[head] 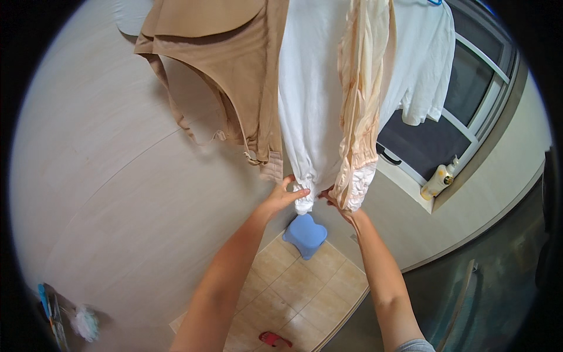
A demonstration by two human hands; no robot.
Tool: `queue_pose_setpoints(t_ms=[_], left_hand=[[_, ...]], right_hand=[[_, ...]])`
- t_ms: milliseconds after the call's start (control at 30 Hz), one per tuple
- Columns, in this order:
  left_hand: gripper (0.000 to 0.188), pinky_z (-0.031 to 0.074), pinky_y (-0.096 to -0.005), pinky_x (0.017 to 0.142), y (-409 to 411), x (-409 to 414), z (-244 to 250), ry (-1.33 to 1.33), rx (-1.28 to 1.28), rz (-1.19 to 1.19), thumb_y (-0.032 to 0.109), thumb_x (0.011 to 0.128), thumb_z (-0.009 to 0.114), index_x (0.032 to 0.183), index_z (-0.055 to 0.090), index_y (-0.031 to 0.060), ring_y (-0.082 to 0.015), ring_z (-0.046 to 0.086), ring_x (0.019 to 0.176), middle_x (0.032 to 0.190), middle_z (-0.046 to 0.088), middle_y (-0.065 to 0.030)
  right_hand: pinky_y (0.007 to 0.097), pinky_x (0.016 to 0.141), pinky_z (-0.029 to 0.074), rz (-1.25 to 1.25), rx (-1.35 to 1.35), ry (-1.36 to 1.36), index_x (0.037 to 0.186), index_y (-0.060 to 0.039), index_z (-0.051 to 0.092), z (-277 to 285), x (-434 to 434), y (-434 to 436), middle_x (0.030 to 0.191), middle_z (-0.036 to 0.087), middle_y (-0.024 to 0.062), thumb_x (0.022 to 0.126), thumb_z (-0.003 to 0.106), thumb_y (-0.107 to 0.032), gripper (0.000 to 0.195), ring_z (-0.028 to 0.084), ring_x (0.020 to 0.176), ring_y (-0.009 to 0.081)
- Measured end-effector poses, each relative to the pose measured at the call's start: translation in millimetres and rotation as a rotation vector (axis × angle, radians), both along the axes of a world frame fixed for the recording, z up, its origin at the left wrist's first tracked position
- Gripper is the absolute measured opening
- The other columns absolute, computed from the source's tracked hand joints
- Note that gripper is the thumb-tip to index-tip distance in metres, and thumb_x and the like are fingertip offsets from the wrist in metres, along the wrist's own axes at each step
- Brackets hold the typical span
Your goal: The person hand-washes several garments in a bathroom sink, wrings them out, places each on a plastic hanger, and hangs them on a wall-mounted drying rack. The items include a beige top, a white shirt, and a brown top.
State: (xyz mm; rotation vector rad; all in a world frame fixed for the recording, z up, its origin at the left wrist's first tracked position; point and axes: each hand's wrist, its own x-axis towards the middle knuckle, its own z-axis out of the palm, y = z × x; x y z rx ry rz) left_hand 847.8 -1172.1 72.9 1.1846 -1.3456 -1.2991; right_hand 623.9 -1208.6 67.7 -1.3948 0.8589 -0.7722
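Note:
Hanging white clothing (pixel 314 88) drops in front of me and narrows to a gathered cuff-like end. My left hand (pixel 283 193) pinches that end from the left, thumb across the front of the cloth. On the other side, my right hand (pixel 345 212) reaches behind a peach garment (pixel 360 110) with an elastic, ruffled lower edge. Its fingertips come close to the white cloth, but the peach fabric partly hides its grasp. Just left hangs a tan undergarment (pixel 233 83) with straps and a hook-and-eye closure; its lower end is above my left hand.
A blue plastic stool (pixel 305 235) stands on the tiled floor (pixel 292 286) in the corner, with a red slipper (pixel 275 339) nearer me. A pump bottle (pixel 440 178) rests on the window sill at right. A glass door with a handle (pixel 455 303) is lower right; a bath pouf (pixel 85 323) hangs lower left.

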Motion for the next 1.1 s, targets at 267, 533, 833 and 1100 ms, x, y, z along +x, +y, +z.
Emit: queue_pose_setpoints(t_ms=[267,533,833,1100], left_hand=[[0.044,0.043,-0.0329,0.084,45.7,-1.8,-11.5,0.128,0.283,-0.091,0.04,0.08,0.064,0.109,0.053,0.0093,-0.0137,0.051,0.1,0.106,0.055,-0.0045],[0.043,0.041,-0.0445,0.083,82.3,66.6,-99.0,0.51,0.495,0.522,0.036,0.081,0.063,0.113,0.049,0.0109,-0.0232,0.048,0.103,0.105,0.054,-0.0051],[0.027,0.043,-0.0333,0.058,44.1,102.1,-165.8,0.064,0.013,1.022,0.029,0.081,0.062,0.076,0.06,0.0019,-0.0167,0.053,0.062,0.068,0.059,-0.0064],[0.019,0.042,-0.0358,0.047,34.1,101.4,-153.1,-0.087,0.059,0.971,0.02,0.081,0.059,0.08,0.062,0.0011,-0.0176,0.054,0.058,0.069,0.059,-0.0065]], right_hand=[[0.0295,0.086,0.041,-0.065,-0.023,-0.161,0.12,0.0001,0.05,20.8,20.3,35.5,0.116,0.054,0.0069,0.077,0.068,-0.016,0.049,0.051,0.103,0.0155],[0.0211,0.058,0.039,-0.607,-0.295,-0.007,0.08,-0.0046,0.053,16.8,-24.3,16.7,0.07,0.052,-0.0029,0.072,0.062,0.0,0.012,0.046,0.063,0.0064],[0.0285,0.059,0.041,-0.53,-0.657,0.33,0.085,-0.0046,0.049,-13.4,-58.3,-34.1,0.069,0.047,0.004,0.071,0.061,-0.003,0.019,0.046,0.064,0.0136],[0.0327,0.057,0.045,-0.871,-0.622,0.56,0.077,-0.0034,0.049,7.7,-91.8,-34.1,0.065,0.054,0.0081,0.069,0.065,-0.006,0.017,0.058,0.065,0.019]])
